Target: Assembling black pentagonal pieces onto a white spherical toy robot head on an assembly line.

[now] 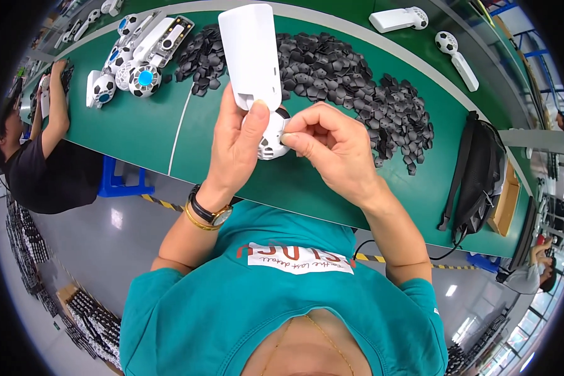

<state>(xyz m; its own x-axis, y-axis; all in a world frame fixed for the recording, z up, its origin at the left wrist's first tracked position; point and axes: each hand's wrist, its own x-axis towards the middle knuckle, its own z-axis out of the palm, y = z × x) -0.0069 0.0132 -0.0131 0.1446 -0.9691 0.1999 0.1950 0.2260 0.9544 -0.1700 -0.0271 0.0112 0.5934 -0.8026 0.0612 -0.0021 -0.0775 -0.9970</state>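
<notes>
My left hand [235, 144] is closed around a white handheld fan [249, 53], near where its long flat handle meets a round, football-like head. The handle points away from me and the head is toward me, above the near table edge. A dark patch shows on the head beside my left thumb. My right hand [338, 150] is pinched, thumb and forefinger touching the right side of the head. Whatever lies between those fingertips is hidden. Just beyond both hands spreads a large heap of small black pentagon pieces [332, 69].
Several football-headed fans [145, 78] lie at the far left, some with blue centres. Two more, a white fan [395, 20] and another fan [464, 69], lie at the far right. A black backpack [476, 182] rests on the green table's right end. A co-worker [50, 138] sits at left.
</notes>
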